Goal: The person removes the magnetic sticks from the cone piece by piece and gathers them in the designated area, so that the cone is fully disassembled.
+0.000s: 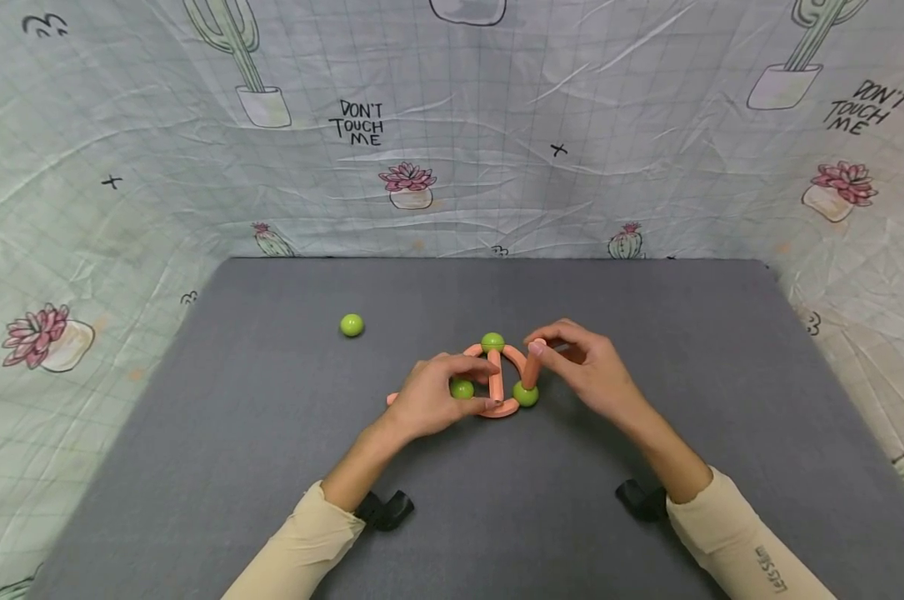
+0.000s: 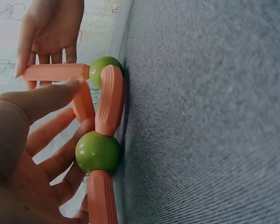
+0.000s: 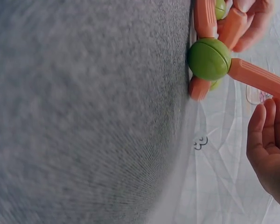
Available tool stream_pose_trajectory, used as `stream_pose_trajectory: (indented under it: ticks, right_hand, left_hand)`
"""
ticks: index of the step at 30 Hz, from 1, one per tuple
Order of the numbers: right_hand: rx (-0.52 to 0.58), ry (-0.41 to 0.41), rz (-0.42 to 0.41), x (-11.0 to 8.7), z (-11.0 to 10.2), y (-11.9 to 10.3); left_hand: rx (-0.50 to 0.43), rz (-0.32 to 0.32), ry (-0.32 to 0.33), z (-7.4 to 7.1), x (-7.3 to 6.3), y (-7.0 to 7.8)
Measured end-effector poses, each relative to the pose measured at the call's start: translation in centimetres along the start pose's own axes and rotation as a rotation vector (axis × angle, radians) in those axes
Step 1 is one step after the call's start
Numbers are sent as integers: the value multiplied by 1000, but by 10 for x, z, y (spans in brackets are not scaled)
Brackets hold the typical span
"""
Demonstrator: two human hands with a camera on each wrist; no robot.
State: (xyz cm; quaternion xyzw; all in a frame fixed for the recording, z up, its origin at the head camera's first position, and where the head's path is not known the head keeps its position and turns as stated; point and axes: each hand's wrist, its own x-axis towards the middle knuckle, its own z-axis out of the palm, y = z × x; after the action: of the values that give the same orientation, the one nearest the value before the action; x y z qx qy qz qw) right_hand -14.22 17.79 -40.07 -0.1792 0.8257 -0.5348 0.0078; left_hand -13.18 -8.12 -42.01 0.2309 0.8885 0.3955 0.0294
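Note:
Three green balls and curved orange rods form a ring on the table. My left hand (image 1: 432,398) reaches over its left side, thumb and fingers pinching a straight orange rod (image 1: 496,379) that runs from the far green ball (image 1: 492,342). Beneath this hand is the left green ball (image 1: 461,389), with another orange rod (image 2: 101,198) joined to it in the left wrist view. My right hand (image 1: 590,367) pinches the top of a second straight orange rod (image 1: 532,367). That rod stands tilted on the right green ball (image 1: 526,394). A curved rod (image 2: 111,100) links the left and right balls.
A loose green ball (image 1: 352,325) lies on the grey table (image 1: 287,467), behind and to the left of the ring. Behind the table's far edge hangs a printed cloth (image 1: 481,200). Black camera mounts (image 1: 392,510) sit at both wrists.

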Motion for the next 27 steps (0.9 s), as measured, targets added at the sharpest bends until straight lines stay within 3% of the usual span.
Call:
stream_pose_trajectory:
  ticks: [9,27]
  right_hand:
    - [-5,5,4,-2,-7,3]
    - [-24,-19,22,-18,-30,12]
  left_hand:
    - [69,-10,-40,-1,1,-6]
    - [-11,47,-95,-5,4,-10]
